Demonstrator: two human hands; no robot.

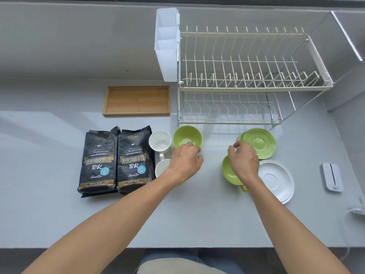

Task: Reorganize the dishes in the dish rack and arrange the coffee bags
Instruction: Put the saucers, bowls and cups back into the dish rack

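Note:
Two black coffee bags [98,161] [136,159] lie side by side on the grey counter. To their right are two white mugs [160,142] [163,168] and a green bowl [187,135]. My left hand [185,159] is curled over the bowl's near rim; whether it grips the rim is unclear. My right hand [244,159] hovers with its fingers closed and nothing in them, covering part of a green cup [229,173]. Stacked green saucers [260,143] and white saucers [276,180] lie just right of it. The two-tier wire dish rack [246,86] behind holds no dishes.
A white cutlery holder [167,44] hangs on the rack's left end. A shallow wooden tray [137,100] sits left of the rack, behind the coffee bags. A small white device [332,177] and a cable [355,210] lie at the counter's right edge.

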